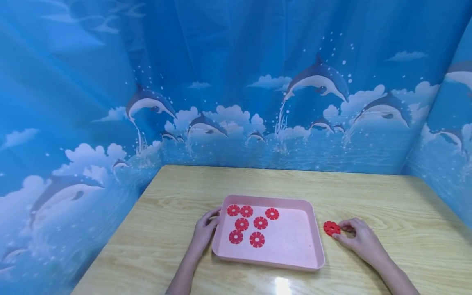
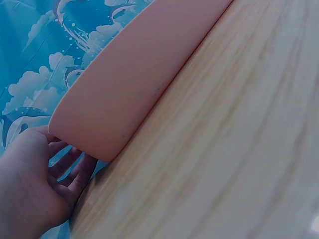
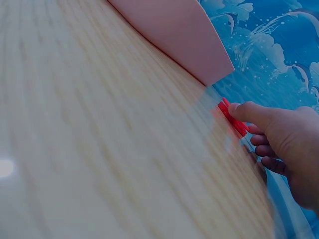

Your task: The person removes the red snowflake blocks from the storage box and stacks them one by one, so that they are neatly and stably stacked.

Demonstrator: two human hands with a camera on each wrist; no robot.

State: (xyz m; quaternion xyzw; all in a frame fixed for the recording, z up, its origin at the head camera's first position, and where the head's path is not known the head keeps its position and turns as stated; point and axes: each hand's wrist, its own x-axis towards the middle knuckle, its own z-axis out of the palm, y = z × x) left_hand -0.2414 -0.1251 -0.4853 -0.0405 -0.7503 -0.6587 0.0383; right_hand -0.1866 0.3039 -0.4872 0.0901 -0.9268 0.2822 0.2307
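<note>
Fingers of your right hand point(image 1: 359, 239) hold a red notched disc point(image 1: 329, 228) in a narrow thumb-and-finger pinch at the edge nearest you, the other fingers curled beneath. The right wrist view shows two red edges at the fingertips; you cannot tell from them whether you grip one disc or a stacked pair, nor whether its far edge touches the table point(image 1: 368, 196). Just left of these fingers, past the disc and apart from it, stands the right wall of a pink tray point(image 1: 291, 246). Across the tray, the relaxed fingers of your left hand point(image 1: 203, 230) touch its left outer wall near the far corner. Nearer to those left fingers than to your right ones, seven similar red discs point(image 1: 257, 223) lie inside, some touching. Beyond both sets of fingers and the table's far edge hangs a blue dolphin-printed curtain point(image 1: 228, 41).

Likely faults: with only its edge pinched, your disc could pivot or slip if knocked against the near wall; a second piece, if present, could slide loose; and the tray could skid, since your left fingers appear to brace one side only.
</note>
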